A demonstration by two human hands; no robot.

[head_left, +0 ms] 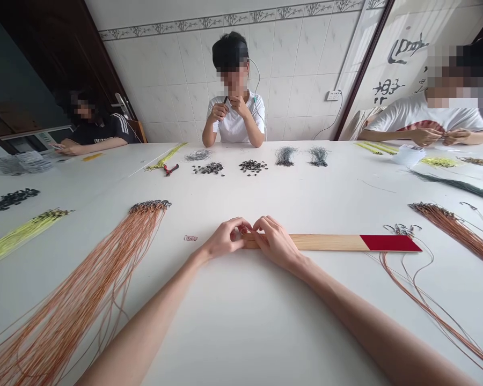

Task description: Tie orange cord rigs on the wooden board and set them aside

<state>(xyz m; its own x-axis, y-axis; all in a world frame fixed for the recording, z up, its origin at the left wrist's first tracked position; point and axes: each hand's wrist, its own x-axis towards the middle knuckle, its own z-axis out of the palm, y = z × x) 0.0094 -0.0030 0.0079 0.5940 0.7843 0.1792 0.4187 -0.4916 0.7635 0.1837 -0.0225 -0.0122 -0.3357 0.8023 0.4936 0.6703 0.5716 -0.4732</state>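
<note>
We've got our L hand (225, 239) and R hand (276, 244) together at lower centre, fingers curled, tips nearly meeting. Both grip the L end of a wood strip (326, 242), which lies flat on the white table (241, 321) and runs off to the right, w/ a red end (390, 243). A tiny reddish bit (243, 231) shows btwn our fingertips, too small to tell what it is.

Just L of our hands is a small tag (190, 238). Long orange cords (104, 257) fan toward lower L, and more (454, 230) lie at R, near metal hooks (400, 229). Upper centre has yellow cords (165, 156), red-handled pliers (169, 169), two piles of black bits (208, 168) (252, 166) and dark wire bunches (285, 155) (317, 156).

Across from us, a co-worker (235, 118) holds both hands up near the chin. Another (426, 136) at upper R works w/ both hands at table edge; a third (92, 134) sits at upper L, arm on the table.
</note>
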